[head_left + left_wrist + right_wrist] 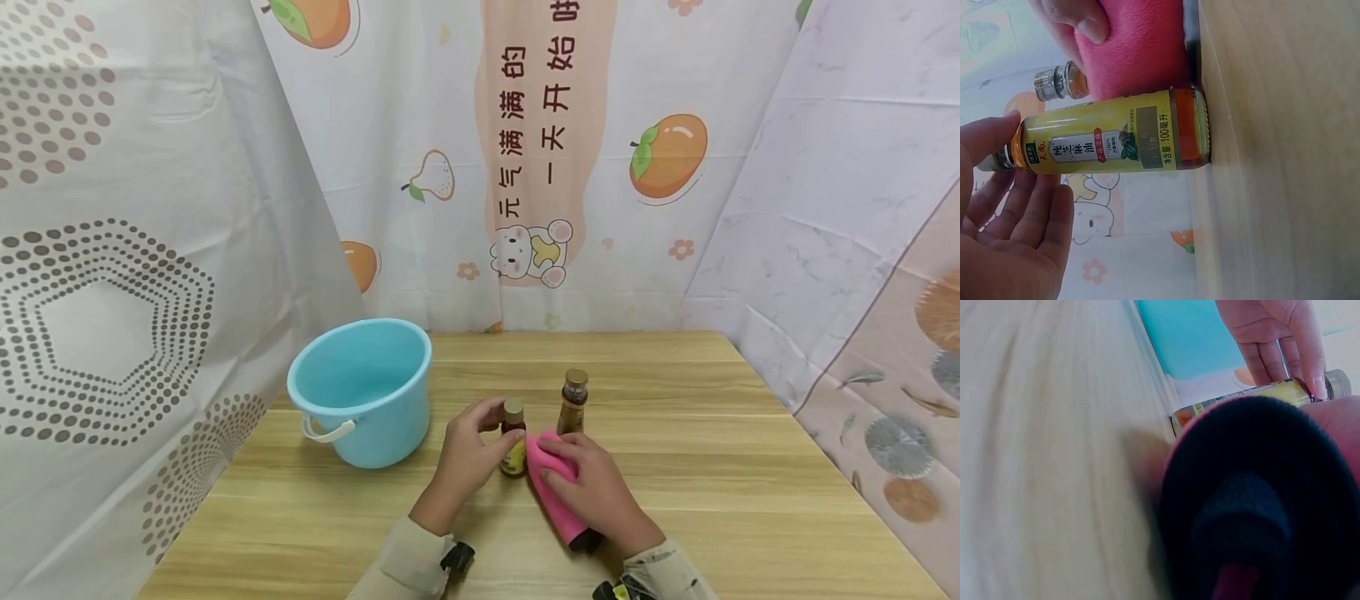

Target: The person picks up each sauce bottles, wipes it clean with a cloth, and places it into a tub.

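A small sesame oil bottle (1097,137) with a yellow label and a metallic cap stands upright on the wooden table. Thumb and fingers of my left hand (471,446) grip it round the neck, just under the cap. My right hand (592,479) holds a pink, fuzzy, elongated thing (557,504) with a black end, close against the bottle's right side. In the right wrist view, that black end (1241,444) fills much of the picture and hides most of the right hand. A second dark bottle (575,396) with a gold cap stands behind the right hand, its lower part hidden.
A light blue bucket (420,417) with a white handle stands at the left of the wooden table (712,467). Printed cloth (420,100) hangs behind the table and along both sides.
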`<state>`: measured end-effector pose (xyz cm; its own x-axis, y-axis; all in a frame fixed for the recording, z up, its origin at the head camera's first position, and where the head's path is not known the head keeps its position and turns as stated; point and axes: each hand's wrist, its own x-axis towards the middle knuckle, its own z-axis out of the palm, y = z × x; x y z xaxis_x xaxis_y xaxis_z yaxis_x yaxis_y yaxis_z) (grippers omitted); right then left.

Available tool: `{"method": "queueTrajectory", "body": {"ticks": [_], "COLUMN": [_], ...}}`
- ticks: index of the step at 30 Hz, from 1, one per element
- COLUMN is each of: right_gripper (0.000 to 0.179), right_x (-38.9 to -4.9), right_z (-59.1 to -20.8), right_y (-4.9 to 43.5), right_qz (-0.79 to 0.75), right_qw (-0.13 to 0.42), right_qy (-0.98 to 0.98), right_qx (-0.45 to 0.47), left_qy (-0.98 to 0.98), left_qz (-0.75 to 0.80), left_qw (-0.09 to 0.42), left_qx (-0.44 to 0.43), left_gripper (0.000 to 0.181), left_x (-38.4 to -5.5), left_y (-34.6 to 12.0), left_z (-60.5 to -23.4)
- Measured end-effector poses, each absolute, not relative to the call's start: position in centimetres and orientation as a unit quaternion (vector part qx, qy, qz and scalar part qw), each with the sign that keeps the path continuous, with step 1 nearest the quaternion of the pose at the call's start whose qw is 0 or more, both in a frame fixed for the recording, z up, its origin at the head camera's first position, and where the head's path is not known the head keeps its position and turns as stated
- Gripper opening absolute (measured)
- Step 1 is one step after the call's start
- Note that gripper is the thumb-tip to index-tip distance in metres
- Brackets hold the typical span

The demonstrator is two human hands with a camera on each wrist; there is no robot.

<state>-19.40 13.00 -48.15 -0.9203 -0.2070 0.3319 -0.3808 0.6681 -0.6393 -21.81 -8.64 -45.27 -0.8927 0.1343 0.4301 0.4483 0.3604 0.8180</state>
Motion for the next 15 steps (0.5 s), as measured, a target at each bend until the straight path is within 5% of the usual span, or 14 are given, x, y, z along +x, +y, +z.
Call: {"method": "queueTrajectory", "body": {"ticks": [15], "right_gripper": [0.043], "right_x": [-19.48], "right_z": [-48.41], "right_y": [13.02], "right_qz": [0.367], "right_qw": [0.120], "right_qy": [-0.909], "right_qx": [0.158], "left_qy": [-0.809], "left_qz": [-0.545], "left_qw": [0.132], "left_qx": [-0.177], "left_gripper": [0.044], "left_x": [-21.71], "left_y": [-8.54], "left_z": [-45.09]}}
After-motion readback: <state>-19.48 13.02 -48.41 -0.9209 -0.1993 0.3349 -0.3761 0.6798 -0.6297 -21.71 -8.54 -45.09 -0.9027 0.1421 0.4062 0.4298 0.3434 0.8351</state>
